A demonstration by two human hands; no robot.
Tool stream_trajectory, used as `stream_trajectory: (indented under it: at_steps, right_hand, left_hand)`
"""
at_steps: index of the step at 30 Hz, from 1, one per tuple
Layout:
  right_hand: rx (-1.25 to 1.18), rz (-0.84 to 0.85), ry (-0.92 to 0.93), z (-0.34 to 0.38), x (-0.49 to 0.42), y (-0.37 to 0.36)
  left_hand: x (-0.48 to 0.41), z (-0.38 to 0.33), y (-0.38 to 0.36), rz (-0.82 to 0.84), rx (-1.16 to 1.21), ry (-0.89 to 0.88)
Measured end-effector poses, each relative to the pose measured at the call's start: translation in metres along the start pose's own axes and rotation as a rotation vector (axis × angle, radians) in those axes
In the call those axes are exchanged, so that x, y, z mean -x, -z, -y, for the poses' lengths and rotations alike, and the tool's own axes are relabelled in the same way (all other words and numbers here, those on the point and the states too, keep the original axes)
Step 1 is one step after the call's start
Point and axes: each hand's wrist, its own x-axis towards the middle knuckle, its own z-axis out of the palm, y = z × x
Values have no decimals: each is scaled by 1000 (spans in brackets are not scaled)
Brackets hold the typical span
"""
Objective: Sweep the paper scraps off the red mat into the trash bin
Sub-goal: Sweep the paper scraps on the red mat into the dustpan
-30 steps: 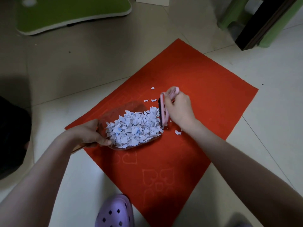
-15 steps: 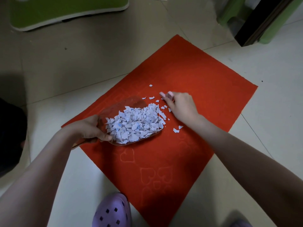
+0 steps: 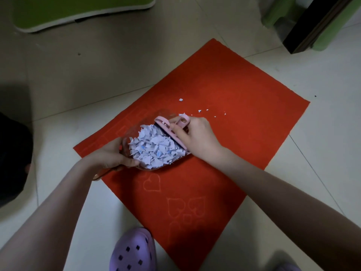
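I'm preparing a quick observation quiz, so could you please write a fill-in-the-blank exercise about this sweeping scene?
1. The right hand grips a ____ brush.
2. The left hand holds a clear dustpan heaped with ____ scraps.
3. Beyond the brush, a few loose bits lie on the ____ mat.
Missing words: pink; paper; red.
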Motion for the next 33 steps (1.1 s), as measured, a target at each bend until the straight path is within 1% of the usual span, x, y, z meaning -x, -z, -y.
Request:
stream_trajectory:
  at_steps: [2,5,9,12,14,17,19,21,23,25,29,33]
  right_hand:
    - [-15,-48,43,2,-4,16]
    - [-40,-177,55,-8,-15,41]
    - [-181,-281,30,-28,-22,64]
    - [-311,-390,-4,-43,-21,73]
    - [-363,-414,-57,-55,-19,75]
    - [-363,-435,-105,-71,-16,71]
    - [-311,-422,-146,-80,-16,67]
    - [-213,-334,-201,-85,-19,64]
    - [-192,-279,-226,-83,-23,62]
    - [-169,-287,-210,-80,-27,62]
    - [32,-251,-167,-82,-36,68]
    - [176,-175,-176,-86,-47,71]
  left_hand:
    - [-2,8,2,-4,70,-12]
    - [-3,15,-1,-4,224,-25]
    - [-2,20,-2,-19,326,-62]
    - [3,20,2,-26,368,-110]
    - [7,20,4,-37,396,-150]
    - [16,16,6,-20,429,-196]
    - [20,10,5,-5,476,-209]
    - [18,-1,0,32,497,-241]
    - [12,-11,-4,50,486,-263]
    - [4,-17,-5,31,464,-272]
    - [-4,-17,-3,-19,477,-304]
    - [-11,-7,3,-86,495,-241]
